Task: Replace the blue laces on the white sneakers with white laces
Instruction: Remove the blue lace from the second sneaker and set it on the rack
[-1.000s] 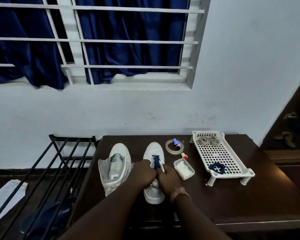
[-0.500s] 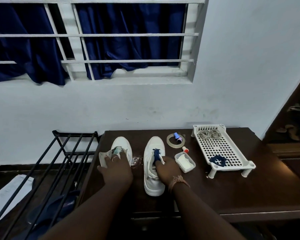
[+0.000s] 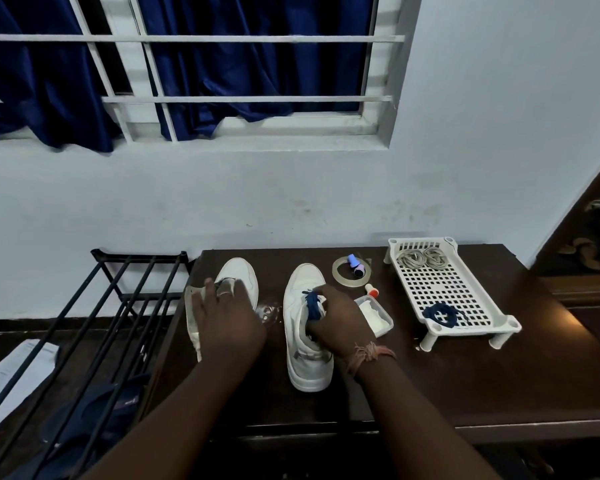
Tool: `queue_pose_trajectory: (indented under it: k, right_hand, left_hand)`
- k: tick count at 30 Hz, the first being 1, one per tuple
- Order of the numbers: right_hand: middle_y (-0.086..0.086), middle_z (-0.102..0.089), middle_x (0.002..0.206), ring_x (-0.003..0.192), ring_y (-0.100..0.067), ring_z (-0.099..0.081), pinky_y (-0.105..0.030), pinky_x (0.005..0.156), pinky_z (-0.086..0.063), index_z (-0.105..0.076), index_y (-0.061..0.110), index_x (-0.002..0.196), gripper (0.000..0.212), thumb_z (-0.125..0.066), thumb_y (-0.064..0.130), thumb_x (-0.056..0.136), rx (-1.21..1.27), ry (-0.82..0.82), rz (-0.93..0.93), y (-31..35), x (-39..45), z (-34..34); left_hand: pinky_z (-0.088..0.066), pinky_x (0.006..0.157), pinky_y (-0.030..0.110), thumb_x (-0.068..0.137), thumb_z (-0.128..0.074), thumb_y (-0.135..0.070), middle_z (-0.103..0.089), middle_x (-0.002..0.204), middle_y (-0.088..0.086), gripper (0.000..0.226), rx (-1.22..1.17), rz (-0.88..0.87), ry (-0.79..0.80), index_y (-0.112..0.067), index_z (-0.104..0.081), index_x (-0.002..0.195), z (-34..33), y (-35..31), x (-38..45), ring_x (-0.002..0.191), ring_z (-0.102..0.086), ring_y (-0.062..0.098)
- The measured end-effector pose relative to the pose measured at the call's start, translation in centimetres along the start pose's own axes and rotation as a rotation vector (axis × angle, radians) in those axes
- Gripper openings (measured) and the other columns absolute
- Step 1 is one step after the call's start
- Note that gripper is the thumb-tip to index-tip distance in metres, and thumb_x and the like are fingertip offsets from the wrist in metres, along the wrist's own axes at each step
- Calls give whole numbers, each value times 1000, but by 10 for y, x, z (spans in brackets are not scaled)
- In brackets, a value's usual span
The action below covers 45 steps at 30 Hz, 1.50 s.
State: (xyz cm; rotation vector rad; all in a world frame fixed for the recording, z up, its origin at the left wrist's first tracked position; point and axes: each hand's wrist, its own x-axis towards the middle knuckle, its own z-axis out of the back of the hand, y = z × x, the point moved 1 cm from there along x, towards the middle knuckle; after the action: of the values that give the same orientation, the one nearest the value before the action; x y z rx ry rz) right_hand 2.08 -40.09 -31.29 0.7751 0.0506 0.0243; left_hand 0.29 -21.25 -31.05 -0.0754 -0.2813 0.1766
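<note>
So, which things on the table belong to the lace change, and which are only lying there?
For the job: left sneaker, right sneaker, blue lace on it, removed blue lace, pale laces, white tray.

Lying about: tape roll, small bottle, small tub.

Left hand (image 3: 227,315) covers left sneaker's (image 3: 238,277) opening. Right hand (image 3: 336,318) hides right sneaker's (image 3: 303,341) tongue; its fingertips unseen.
</note>
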Motion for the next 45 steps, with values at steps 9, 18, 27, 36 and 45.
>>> queue_pose_trajectory:
  k: [9,18,27,36,45]
  right_hand:
    - [-5,-67,92,84,-25,-65,-37,70,-52,-49,17,104,26,-61,22,81,-236,-145,206,0,3,-11]
    - [-1,-60,62,58,-13,-57,-26,50,-39,-58,12,65,24,-59,25,85,-126,27,22,10,11,23]
    - [-10,-74,71,55,-22,-60,-31,55,-48,-74,4,82,20,-62,16,93,475,82,-74,6,9,63]
    - [-19,-70,82,50,-19,-51,-26,44,-41,-67,-1,106,17,-64,11,94,947,70,-80,12,11,70]
    - [-18,-75,90,74,-25,-66,-30,64,-53,-75,4,96,11,-66,8,92,869,80,66,9,8,73]
  left_hand:
    - [-41,69,18,87,-76,-29,-63,77,-12,22,-894,61,366,-26,-70,108,-4,-44,-3,76,-60,2]
    - [-54,75,30,75,-64,-36,-66,67,-14,23,-756,9,501,-40,-65,98,2,-41,11,68,-64,4]
    - [-48,79,23,74,-73,-33,-63,105,-14,63,-768,-73,444,-44,-56,133,-7,-40,16,85,-61,-1]
    - [-52,77,23,86,-75,-22,-73,86,-16,9,-925,-110,78,-30,-77,90,-4,-51,18,82,-67,-2]
    - [-51,95,31,77,-80,-29,-67,115,-18,39,-979,-230,43,-31,-70,115,2,-50,24,110,-62,0]
